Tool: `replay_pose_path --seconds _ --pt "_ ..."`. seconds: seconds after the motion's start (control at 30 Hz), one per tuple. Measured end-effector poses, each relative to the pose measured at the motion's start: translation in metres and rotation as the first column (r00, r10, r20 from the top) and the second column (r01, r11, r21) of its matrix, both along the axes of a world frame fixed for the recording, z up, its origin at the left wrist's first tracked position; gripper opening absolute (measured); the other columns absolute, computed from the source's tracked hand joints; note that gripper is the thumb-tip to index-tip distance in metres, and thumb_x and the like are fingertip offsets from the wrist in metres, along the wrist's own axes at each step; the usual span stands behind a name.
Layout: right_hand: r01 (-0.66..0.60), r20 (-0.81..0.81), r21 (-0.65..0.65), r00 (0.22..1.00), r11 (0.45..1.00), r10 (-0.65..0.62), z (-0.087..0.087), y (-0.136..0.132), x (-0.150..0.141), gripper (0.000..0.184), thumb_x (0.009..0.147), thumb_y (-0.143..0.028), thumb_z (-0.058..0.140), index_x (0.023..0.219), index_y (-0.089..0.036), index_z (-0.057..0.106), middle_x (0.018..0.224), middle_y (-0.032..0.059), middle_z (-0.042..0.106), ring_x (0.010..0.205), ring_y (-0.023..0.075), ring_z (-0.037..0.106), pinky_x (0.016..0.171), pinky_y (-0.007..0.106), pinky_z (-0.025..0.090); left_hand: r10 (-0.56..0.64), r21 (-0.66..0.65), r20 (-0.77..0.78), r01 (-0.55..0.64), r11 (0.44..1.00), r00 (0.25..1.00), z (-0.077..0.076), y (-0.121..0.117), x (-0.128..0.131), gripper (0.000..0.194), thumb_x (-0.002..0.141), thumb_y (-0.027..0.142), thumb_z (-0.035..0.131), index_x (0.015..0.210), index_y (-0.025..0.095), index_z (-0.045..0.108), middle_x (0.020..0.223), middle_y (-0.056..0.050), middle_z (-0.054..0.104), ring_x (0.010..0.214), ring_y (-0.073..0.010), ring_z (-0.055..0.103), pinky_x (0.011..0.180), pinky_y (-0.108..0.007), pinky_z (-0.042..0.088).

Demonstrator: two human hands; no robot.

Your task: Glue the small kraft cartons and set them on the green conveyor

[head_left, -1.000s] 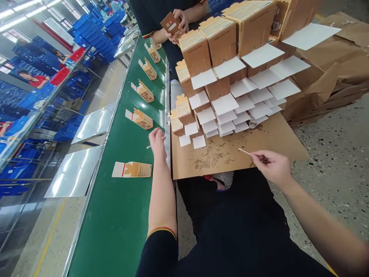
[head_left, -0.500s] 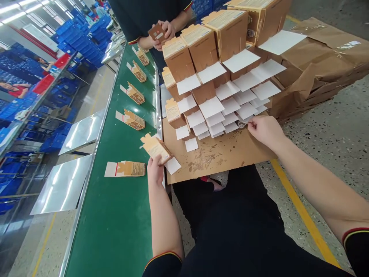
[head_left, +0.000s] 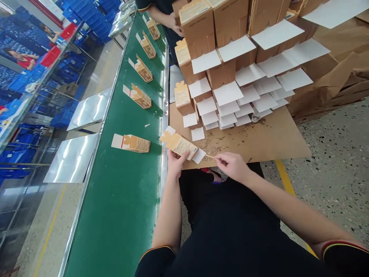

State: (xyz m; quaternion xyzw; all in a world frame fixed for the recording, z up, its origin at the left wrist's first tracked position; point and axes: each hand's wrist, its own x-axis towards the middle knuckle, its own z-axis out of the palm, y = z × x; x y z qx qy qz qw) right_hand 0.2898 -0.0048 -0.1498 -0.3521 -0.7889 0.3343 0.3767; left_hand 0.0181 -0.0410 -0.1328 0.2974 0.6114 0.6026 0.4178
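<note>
My left hand (head_left: 176, 163) is closed around a small brown carton (head_left: 180, 146), held tilted over the near left corner of the cardboard sheet (head_left: 276, 138). The carton's toothed flaps stand open at its far end, and a white flap sticks out at the end nearer my right hand. Pinched in my right hand (head_left: 232, 164) is a thin pale stick (head_left: 211, 156), its tip at that white flap. A small round clear container (head_left: 255, 117) sits on the cardboard by the stacked cartons (head_left: 200, 34), whose white flaps jut towards me.
On the left runs a green conveyor belt (head_left: 115, 215) carrying several open cartons (head_left: 137, 144) in a line. Across the stack, a co-worker's hand (head_left: 174, 24) is partly hidden by cartons. Brown wrapped bundles (head_left: 343, 84) lie at right. Metal plates (head_left: 72, 157) flank the belt.
My right hand has moved left from the round container to the carton's white flap, bringing the stick. The left hand has turned the carton and brought it nearer. The view has shifted.
</note>
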Motion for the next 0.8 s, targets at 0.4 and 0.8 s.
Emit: replay_pose_path --seconds 0.4,0.8 --pt "0.06 -0.044 -0.01 0.997 0.998 -0.06 -0.009 -0.004 0.008 0.026 0.107 -0.018 0.061 0.089 -0.025 0.078 0.074 0.0011 0.071 0.062 0.0159 0.063 0.063 0.029 0.053 -0.02 0.016 -0.255 0.025 1.0 0.967 -0.022 -0.016 0.009 0.094 0.067 0.049 0.11 0.141 0.027 0.057 0.142 -0.016 0.075 0.137 -0.0368 0.075 0.118 -0.055 0.061" --pt "0.287 -0.086 -0.087 0.952 0.954 -0.294 0.002 -0.013 0.057 0.018 0.103 -0.029 0.073 0.089 -0.025 0.085 0.074 0.0019 0.077 0.058 0.0158 0.068 0.057 0.027 0.06 0.002 0.015 -0.495 0.006 1.0 0.869 -0.033 -0.021 0.04 0.063 0.074 0.04 0.101 0.126 0.021 0.071 0.126 -0.017 0.08 0.122 -0.0374 0.08 0.109 -0.054 0.066"
